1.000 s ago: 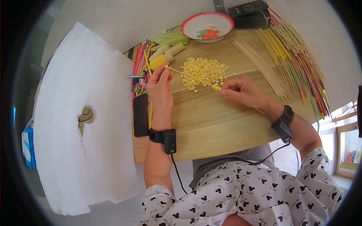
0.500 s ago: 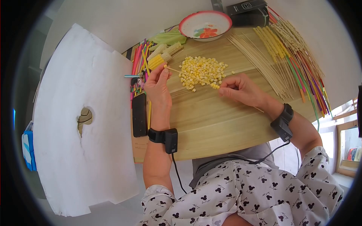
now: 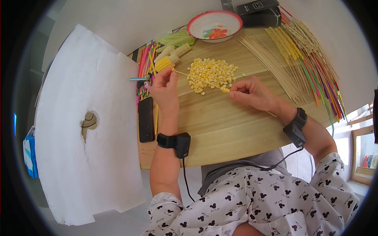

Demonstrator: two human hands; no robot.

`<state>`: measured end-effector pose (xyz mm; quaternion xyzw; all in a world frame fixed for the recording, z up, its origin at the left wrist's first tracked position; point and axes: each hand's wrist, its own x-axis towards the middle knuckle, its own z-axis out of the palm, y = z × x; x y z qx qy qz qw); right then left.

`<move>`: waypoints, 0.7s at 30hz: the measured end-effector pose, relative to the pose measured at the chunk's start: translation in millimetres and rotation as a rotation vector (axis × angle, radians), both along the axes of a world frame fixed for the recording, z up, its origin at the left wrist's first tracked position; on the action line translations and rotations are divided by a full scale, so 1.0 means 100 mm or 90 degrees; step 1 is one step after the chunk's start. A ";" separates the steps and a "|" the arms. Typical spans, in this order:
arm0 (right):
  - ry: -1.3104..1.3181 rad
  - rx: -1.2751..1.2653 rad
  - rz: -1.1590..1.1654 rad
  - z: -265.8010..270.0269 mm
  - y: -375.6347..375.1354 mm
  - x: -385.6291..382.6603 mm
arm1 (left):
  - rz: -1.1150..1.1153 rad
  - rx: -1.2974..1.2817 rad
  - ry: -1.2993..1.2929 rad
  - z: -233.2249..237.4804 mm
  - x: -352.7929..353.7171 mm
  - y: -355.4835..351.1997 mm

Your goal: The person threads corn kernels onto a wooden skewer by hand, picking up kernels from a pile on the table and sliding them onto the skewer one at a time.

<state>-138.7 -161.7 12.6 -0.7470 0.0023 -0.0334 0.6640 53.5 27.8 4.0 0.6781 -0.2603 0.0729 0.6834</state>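
Observation:
My right hand (image 3: pixel 254 94) is closed around a thin wooden skewer (image 3: pixel 196 78), whose lower end sticks out below the palm. A few yellow corn kernels (image 3: pixel 224 89) are threaded on the skewer just beyond my right fingertips. At the skewer's far tip, the thumb and fingers of my left hand (image 3: pixel 165 90) pinch a single corn kernel (image 3: pixel 173 69). Whether the tip has pierced this kernel is too small to tell. Behind the skewer lies a pile of loose corn kernels (image 3: pixel 210 70) on the wooden table (image 3: pixel 220 129).
Corn cobs (image 3: pixel 165 63) and green husk (image 3: pixel 177 38) lie beyond my left hand. A phone (image 3: pixel 146 120) is beside my left forearm. Bare skewers (image 3: pixel 271 67) and corn-threaded skewers (image 3: pixel 284 45) lie at right. A red-rimmed bowl (image 3: pixel 197 26) stands at the back.
My left hand and wrist have turned slightly, and the wrist strap has shifted a little to the right. My right hand and the skewer stay almost where they were.

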 end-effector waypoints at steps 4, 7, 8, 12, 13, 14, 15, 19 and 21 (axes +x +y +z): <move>-0.005 -0.007 0.004 -0.01 0.00 0.00 | 0.061 0.078 -0.098 -0.02 0.00 0.01; -0.018 -0.025 0.004 -0.03 0.00 0.01 | 0.076 0.094 -0.125 -0.01 0.00 0.01; -0.025 -0.035 0.003 -0.03 0.00 0.01 | 0.075 0.102 -0.133 -0.01 0.00 0.01; -0.013 -0.034 0.004 -0.01 0.00 0.00 | 0.072 0.104 -0.135 -0.03 -0.01 0.00; -0.011 -0.032 0.004 -0.01 0.00 0.00 | 0.072 0.104 -0.135 -0.02 -0.02 0.00; -0.010 -0.030 0.004 -0.01 0.00 0.00 | 0.076 0.109 -0.140 -0.01 -0.03 0.00; -0.009 -0.029 0.004 -0.01 0.00 0.00 | 0.079 0.113 -0.145 0.00 -0.04 0.00; -0.009 -0.002 0.009 -0.01 0.00 0.00 | 0.069 0.103 -0.149 0.02 -0.05 -0.01; -0.005 0.008 0.010 -0.01 -0.01 0.00 | 0.076 0.119 -0.164 0.03 -0.07 -0.01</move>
